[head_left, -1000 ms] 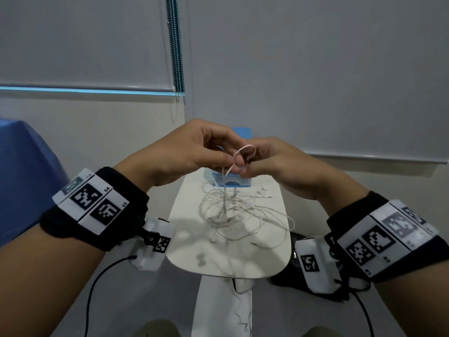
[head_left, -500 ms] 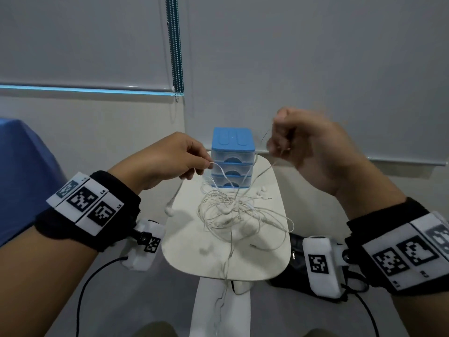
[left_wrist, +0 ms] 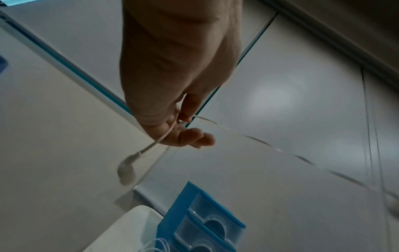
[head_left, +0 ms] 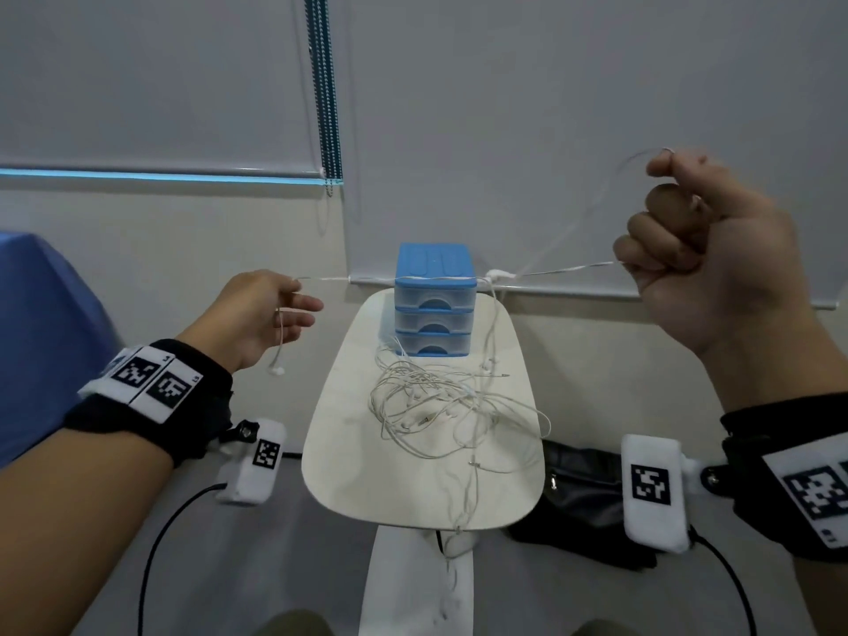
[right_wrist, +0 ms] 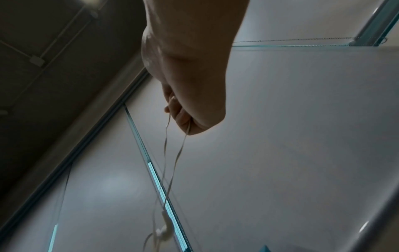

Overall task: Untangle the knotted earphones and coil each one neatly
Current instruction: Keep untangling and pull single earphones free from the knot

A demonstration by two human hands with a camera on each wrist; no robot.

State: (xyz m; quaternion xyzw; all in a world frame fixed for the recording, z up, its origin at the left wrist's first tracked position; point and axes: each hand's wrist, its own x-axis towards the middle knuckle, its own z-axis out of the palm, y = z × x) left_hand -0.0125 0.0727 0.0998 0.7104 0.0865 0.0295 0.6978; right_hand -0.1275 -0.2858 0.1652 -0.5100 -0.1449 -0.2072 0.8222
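- Presently, left hand (head_left: 257, 309): thumb and forefinger pinch one white cord (head_left: 550, 269), the other fingers straight and relaxed; an earbud (head_left: 276, 370) dangles below the palm, presumably kept free so that end stays identifiable.
- Right hand (head_left: 702, 250): raised high at the right, fingers curled tight round the same cord, a loop arching above the knuckles. Judged purpose: stretching the strand taut to draw it out of the knot.
- Cord junction (head_left: 495, 274): a small white piece (splitter or remote, cannot tell) hangs midway between the hands, strands dropping from it.
- Earphone tangle (head_left: 440, 406): still knotted, on the white table (head_left: 348, 470), just near of the blue drawer unit (head_left: 433, 305).
- Wrist bands (head_left: 151, 383): black-and-white coded markers; tiny lettering, unreadable. No brand visible elsewhere.
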